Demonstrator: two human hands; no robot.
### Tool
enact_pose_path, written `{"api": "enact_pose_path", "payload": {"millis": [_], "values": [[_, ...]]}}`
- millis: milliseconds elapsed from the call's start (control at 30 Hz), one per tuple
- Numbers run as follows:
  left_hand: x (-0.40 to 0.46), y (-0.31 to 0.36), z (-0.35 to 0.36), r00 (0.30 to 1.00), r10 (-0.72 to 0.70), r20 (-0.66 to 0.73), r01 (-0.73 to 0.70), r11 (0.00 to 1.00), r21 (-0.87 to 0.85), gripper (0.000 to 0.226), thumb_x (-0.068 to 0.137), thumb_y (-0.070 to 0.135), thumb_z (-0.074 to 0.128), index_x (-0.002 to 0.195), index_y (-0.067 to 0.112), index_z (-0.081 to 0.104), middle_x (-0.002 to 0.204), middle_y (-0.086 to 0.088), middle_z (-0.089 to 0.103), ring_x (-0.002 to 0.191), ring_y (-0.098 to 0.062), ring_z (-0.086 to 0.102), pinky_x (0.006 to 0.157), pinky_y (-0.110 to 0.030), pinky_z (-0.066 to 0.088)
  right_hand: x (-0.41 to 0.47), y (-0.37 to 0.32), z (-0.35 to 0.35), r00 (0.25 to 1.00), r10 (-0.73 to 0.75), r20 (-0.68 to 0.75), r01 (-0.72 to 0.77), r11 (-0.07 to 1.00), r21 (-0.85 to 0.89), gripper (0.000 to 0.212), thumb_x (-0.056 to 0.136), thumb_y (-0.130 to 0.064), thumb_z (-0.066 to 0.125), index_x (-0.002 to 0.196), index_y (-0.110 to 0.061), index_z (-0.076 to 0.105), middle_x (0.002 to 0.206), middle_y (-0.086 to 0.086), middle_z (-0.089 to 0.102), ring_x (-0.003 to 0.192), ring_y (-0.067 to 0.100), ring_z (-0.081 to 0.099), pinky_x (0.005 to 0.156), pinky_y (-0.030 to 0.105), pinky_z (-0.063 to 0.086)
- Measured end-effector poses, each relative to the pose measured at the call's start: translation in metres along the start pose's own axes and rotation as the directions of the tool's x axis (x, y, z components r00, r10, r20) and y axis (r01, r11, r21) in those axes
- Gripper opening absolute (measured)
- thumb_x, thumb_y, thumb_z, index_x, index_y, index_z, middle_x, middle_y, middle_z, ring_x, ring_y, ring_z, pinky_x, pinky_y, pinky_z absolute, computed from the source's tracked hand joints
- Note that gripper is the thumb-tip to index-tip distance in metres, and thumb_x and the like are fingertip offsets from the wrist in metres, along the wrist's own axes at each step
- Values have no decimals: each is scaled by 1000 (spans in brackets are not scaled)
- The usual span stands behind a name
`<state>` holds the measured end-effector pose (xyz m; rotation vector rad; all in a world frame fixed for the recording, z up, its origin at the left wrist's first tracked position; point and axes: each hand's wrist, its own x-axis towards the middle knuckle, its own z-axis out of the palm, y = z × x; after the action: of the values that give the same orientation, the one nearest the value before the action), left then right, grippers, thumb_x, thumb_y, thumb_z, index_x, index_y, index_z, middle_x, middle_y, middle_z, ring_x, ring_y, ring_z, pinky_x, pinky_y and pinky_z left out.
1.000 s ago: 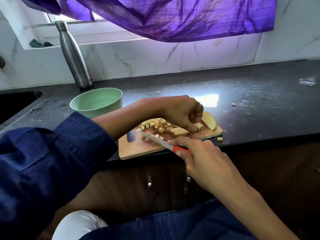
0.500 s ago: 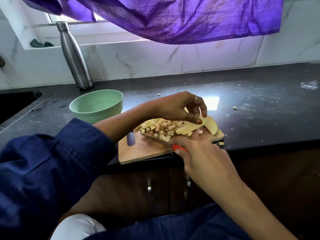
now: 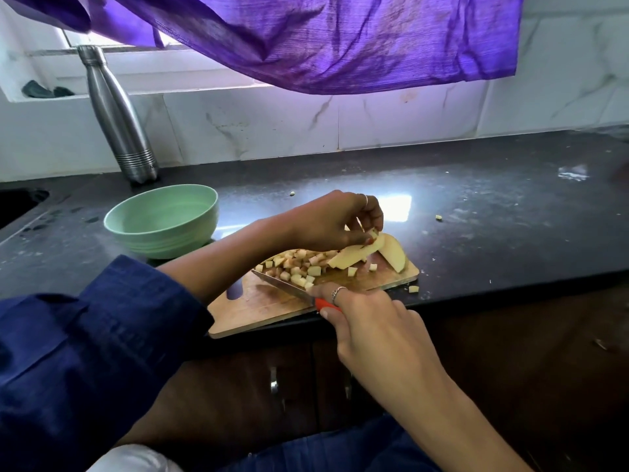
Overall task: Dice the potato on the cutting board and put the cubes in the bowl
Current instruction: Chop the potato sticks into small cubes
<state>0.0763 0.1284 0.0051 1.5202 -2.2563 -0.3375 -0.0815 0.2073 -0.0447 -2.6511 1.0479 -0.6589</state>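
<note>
A wooden cutting board (image 3: 269, 308) lies at the counter's front edge. Several potato cubes (image 3: 296, 267) are heaped on its middle. My left hand (image 3: 333, 223) pinches a pale potato slice (image 3: 354, 255) by its far end and lifts it off the board. Another potato wedge (image 3: 394, 255) rests at the board's right end. My right hand (image 3: 367, 321) grips the red handle of a knife (image 3: 286, 286), whose blade lies low along the near side of the cube heap. The green bowl (image 3: 163, 223) stands left of the board and looks empty.
A steel bottle (image 3: 117, 117) stands behind the bowl against the tiled wall. A black sink (image 3: 17, 206) opens at the far left. Stray cubes lie on the dark counter (image 3: 493, 233), one by the board's right corner (image 3: 413, 289). A purple curtain (image 3: 323, 39) hangs above.
My left hand let go of the strip it pressed down and picked up a slice, lifting it. The knife moved toward the cubes, and its blade now lies by the heap.
</note>
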Motion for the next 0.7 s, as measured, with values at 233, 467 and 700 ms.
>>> {"api": "enact_pose_path", "payload": {"millis": [233,467,700], "values": [[-13,6,-21,984,-64,-166,24,972,-234,17,87,4,63,102,2,59,93,-10,67,83,-15,67,78,-27,56,9,6,-3,1000,-13,-16,13,1000,11,34,99,-37,37,131,-47,40,108,-6,62,99,20,59,66,31,40],[-89,19,-33,602,-349,-718,-111,854,-509,19,84,1,65,93,16,58,90,-7,67,87,-17,68,81,-29,55,15,18,-14,1000,1,20,-2,999,39,32,96,-39,42,124,-55,45,108,-12,62,104,16,55,72,31,43],[-157,23,49,322,-654,-684,-71,704,-707,22,83,-3,66,93,15,56,84,-1,67,80,-13,65,72,-21,53,-4,22,-3,995,68,-74,-47,966,255,42,94,-23,50,134,-34,47,83,-12,54,73,8,53,62,14,39]]}}
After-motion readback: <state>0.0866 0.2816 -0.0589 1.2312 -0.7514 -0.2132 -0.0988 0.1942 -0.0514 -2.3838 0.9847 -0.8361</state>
